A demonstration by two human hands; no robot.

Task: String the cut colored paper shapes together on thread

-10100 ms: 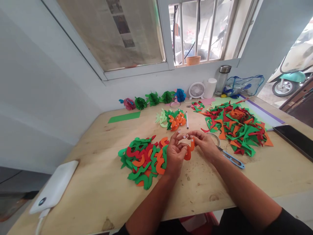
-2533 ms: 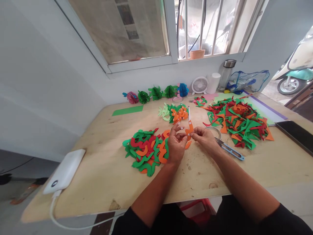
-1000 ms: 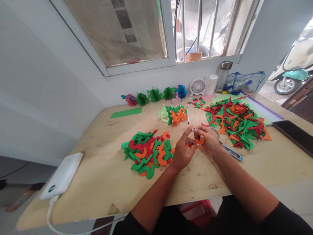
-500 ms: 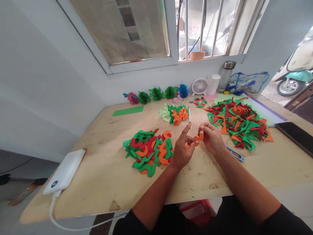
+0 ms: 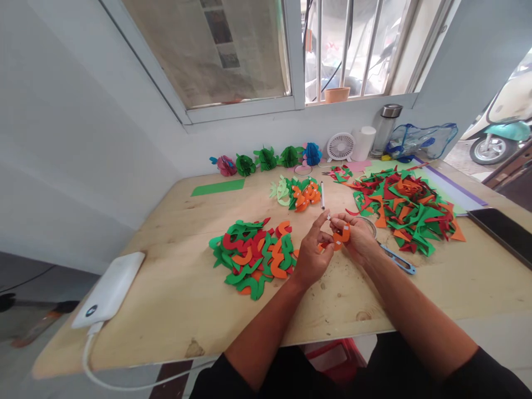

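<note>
My left hand grips the left end of a wavy orange paper piece that bears small white patches. A tiny white bit sits at its raised index fingertip. My right hand is closed around the right side of the same piece, its fingertips close to the white bit. To the left lies a pile of curved green, red and orange cutouts. Behind my hands are folded orange and green paper shapes and a pen. A tape roll and a light-blue cutter lie by my right hand.
A large heap of paper scraps covers the right side, beside a black phone. Paper flowers, a small fan and a bottle line the wall. A white power bank lies at the left edge.
My right hand has moved left toward my left index fingertip, where the white bit is. The orange piece has shifted slightly, and the tape roll now shows beyond my right hand.
</note>
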